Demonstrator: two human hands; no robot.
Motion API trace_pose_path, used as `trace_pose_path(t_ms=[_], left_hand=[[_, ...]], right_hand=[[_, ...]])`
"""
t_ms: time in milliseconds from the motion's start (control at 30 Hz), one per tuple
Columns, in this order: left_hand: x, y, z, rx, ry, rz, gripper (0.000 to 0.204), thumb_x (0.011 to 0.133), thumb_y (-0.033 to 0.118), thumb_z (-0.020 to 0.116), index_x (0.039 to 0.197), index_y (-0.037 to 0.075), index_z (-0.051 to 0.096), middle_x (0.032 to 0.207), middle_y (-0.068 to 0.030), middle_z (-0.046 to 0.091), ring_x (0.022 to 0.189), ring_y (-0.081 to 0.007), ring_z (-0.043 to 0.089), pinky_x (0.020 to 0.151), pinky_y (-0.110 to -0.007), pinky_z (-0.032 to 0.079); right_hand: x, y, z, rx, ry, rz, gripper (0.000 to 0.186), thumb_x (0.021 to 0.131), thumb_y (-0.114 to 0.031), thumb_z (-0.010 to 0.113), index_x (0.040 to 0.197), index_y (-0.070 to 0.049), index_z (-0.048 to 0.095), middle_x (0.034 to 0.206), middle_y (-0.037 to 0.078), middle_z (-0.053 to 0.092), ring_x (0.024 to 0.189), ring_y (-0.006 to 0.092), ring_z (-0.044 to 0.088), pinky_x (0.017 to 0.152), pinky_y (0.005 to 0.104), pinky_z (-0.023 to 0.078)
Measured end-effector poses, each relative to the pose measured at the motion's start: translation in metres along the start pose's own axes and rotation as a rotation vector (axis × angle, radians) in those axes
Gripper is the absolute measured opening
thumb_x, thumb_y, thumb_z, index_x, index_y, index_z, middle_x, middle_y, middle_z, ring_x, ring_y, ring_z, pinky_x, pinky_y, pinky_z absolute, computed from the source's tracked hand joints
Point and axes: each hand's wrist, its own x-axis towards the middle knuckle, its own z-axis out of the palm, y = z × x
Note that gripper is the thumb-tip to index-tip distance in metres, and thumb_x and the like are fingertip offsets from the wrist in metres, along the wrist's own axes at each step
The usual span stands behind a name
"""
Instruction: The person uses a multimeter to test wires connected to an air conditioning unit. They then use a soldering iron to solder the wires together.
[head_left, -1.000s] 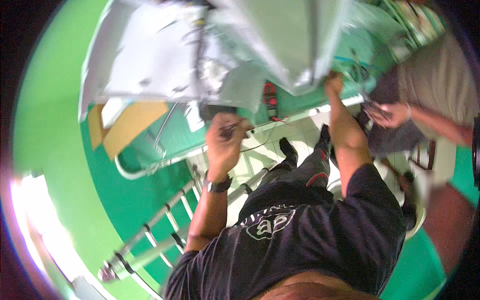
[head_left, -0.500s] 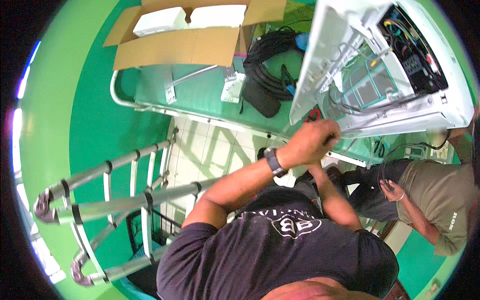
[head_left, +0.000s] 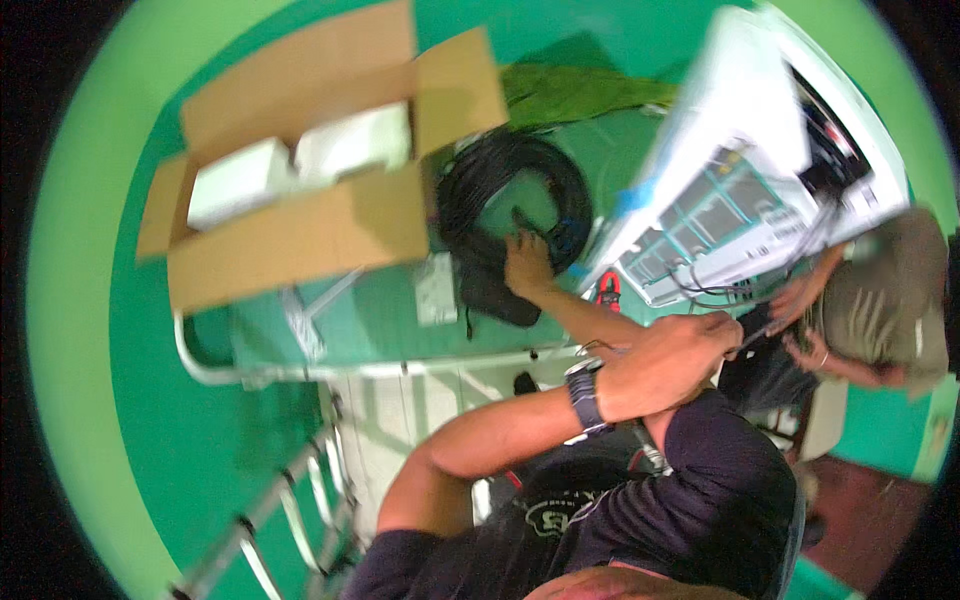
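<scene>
Upper body and legs of the worker before me: dark T-shirt [head_left: 690,500] with short, loose sleeves [head_left: 405,555] and a pale outlined emblem [head_left: 550,518] on the chest, dark broad-banded watch [head_left: 585,393] at the left wrist, dark trousers [head_left: 592,452] with small red accents.

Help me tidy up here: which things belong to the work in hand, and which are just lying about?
Seemingly in use:
black cable coil, black pouch: by the right hand
opened white unit: beside a co-worker's hands

Apparently just lying about:
cardboard box
yellow-green sheet
red clamp meter, possibly needed
</scene>
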Motion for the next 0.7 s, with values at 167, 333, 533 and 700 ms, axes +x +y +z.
trace_pose_path(t_ms=[167,333,533,700], left_hand=[[0.009,0.011,-0.008,0.072,-0.016,0.013,0.013,0.081,-0.002,0.067,0.091,0.003,0.060,0.087,-0.0123,0.064,0.081,-0.0315,0.066,0.073,-0.038,0.052],[0.007,-0.009,0.009,0.008,-0.015,-0.208,0.013,0.081,-0.003,0.069,0.090,0.003,0.062,0.087,-0.0104,0.066,0.074,-0.0248,0.066,0.067,-0.032,0.052],[0.004,0.006,0.018,-0.028,0.026,-0.316,0.012,0.088,-0.004,0.068,0.096,0.000,0.059,0.083,-0.0044,0.064,0.073,-0.0076,0.060,0.067,-0.022,0.049],[0.005,0.014,0.041,-0.174,0.036,-0.403,0.015,0.091,0.000,0.068,0.100,0.000,0.057,0.088,-0.0055,0.064,0.081,-0.0093,0.060,0.075,-0.025,0.049]], right_hand=[[0.050,0.065,0.050,-0.016,-0.026,0.243,0.057,0.093,-0.028,0.062,0.140,-0.001,0.043,0.133,0.020,0.048,0.121,0.0300,0.046,0.100,0.0447,0.038],[0.001,0.092,0.070,0.147,-0.111,0.175,0.053,0.093,-0.029,0.062,0.135,-0.001,0.047,0.121,0.018,0.052,0.108,0.0287,0.050,0.089,0.0437,0.040],[-0.075,0.073,0.057,0.586,-0.251,-0.088,0.048,0.092,-0.031,0.062,0.128,-0.001,0.051,0.108,0.015,0.056,0.093,0.0271,0.054,0.077,0.0425,0.043],[-0.092,0.074,0.039,1.167,-0.256,-0.206,0.045,0.092,-0.032,0.062,0.123,-0.002,0.055,0.097,0.012,0.060,0.080,0.0257,0.057,0.066,0.0415,0.046]])
